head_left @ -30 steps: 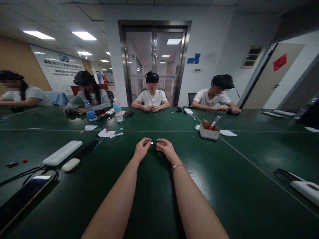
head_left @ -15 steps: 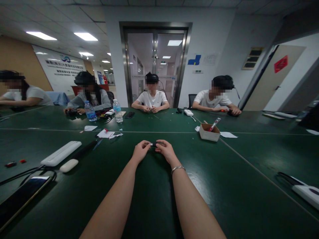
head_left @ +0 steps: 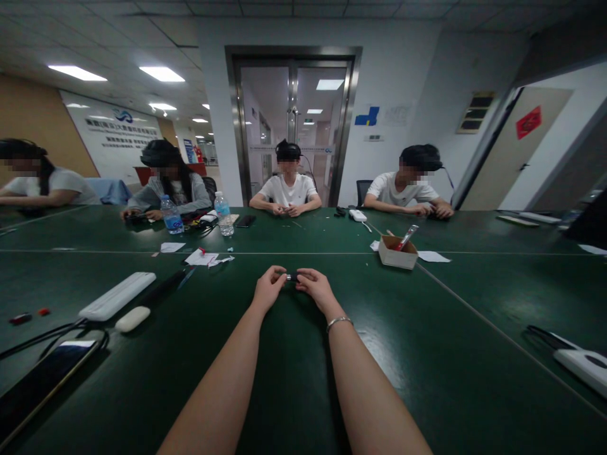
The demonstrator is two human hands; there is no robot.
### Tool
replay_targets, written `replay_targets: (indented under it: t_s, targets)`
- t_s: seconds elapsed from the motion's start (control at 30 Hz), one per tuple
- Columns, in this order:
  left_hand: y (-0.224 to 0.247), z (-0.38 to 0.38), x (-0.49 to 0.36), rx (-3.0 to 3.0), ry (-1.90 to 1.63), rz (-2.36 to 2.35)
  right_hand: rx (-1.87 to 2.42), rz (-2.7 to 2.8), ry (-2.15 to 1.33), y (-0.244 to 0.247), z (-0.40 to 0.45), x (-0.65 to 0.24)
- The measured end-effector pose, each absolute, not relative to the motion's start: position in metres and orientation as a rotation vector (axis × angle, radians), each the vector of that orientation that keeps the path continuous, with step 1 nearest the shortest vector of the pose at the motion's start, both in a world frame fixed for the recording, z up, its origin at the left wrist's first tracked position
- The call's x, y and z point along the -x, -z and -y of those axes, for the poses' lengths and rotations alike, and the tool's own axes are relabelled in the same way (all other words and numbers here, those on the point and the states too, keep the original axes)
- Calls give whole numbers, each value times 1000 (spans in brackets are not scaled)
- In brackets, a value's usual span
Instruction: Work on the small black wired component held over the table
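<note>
Between my two hands is a small black piece with a silver end, too small to name more exactly. My left hand pinches its silver end between thumb and fingers. On the other side my right hand, with a bangle at the wrist, is closed on the black part. The piece lies roughly level, just over the green table. My fingers hide parts of both its ends.
To the left lie a white power bank, a white oval case and a phone with cables. An open box with a tool in it stands ahead right. Bottles and several seated people are across the table.
Both hands keep their grip on the small piece and have hardly moved. The view has shifted slightly. Across the table at right, the orange item near a person's hand no longer shows.
</note>
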State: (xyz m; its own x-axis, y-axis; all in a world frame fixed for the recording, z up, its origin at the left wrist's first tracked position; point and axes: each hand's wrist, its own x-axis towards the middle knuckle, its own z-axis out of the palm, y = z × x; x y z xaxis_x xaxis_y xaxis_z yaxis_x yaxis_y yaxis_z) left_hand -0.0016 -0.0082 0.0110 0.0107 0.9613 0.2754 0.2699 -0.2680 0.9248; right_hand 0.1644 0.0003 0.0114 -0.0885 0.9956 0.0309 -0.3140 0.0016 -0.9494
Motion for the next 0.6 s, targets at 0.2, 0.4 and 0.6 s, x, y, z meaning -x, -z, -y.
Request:
replay_targets:
  t_s: [0.2,0.4,0.6]
  targets:
    - [-13,10,2,-1669,-1277,-1237,931,1044,-1377,-13,0,-165]
    - [-15,10,2,-1601,-1274,-1269,922,1051,-1380,-13,1,-165]
    - [-15,10,2,-1596,-1290,-1303,921,1066,-1365,-12,0,-165]
